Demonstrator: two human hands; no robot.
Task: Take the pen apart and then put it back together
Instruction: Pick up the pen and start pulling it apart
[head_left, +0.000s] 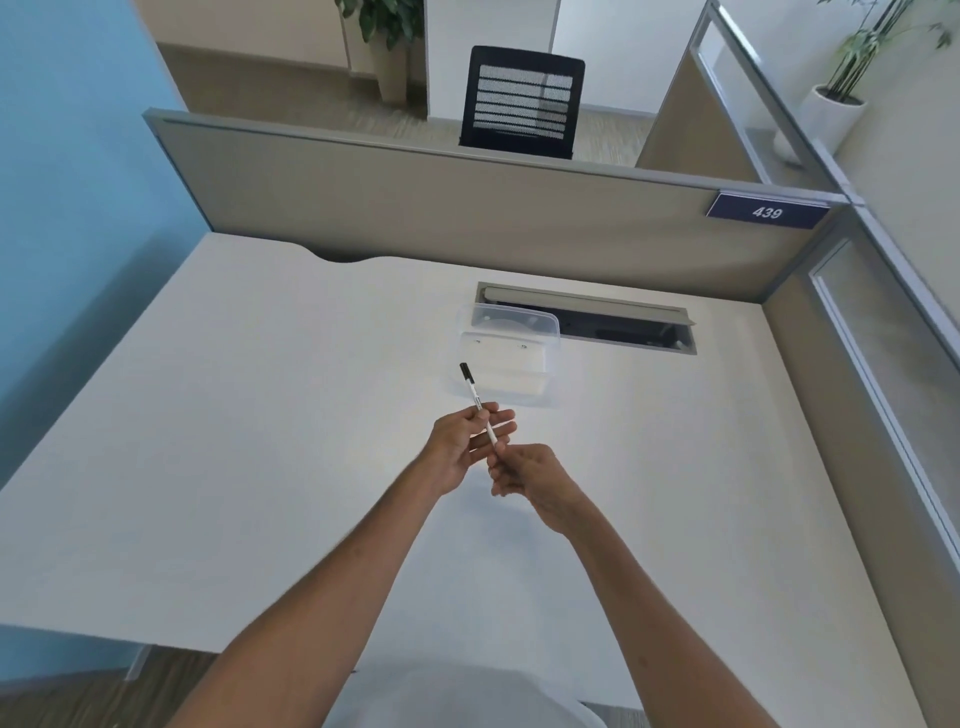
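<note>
A slim white pen (476, 397) with a black cap at its far end is held above the white desk (260, 441), pointing away from me and slightly left. My left hand (462, 449) pinches the middle of the barrel between thumb and fingers. My right hand (530, 475) is closed around the pen's near end, which its fingers hide. Both hands hover over the middle of the desk, just in front of a clear plastic container (506, 356).
The clear container stands beside an open cable slot (623, 325) in the desk. A beige partition (467, 208) with a blue "439" sign (766, 212) closes the back; another partition runs along the right. A black chair (522, 101) and potted plants stand beyond.
</note>
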